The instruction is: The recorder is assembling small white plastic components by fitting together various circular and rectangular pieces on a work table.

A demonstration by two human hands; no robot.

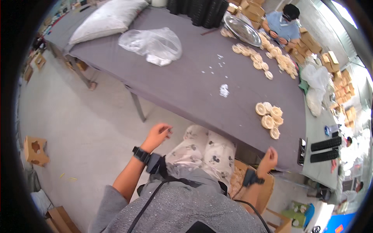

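My left hand (158, 134) hovers over the floor to the left of my lap, short of the table edge. Its fingers are curled in, with a small dark spot at their tips that I cannot make out. At the near table edge, my right hand (269, 158) has its fingers drawn together; anything in them is hidden. Closest to it on the table is a group of round cream-coloured parts (268, 122). A little pile of tiny white pieces (224, 91) lies further in, with several more scattered beyond it.
A cardboard box (268, 194) of cream parts stands beside my right leg. On the grey table (186, 83) are a clear plastic bag (155, 42), a white sack (108, 19), a metal tray (243, 30) and a phone (302, 151). Another person (283, 29) works at the far side.
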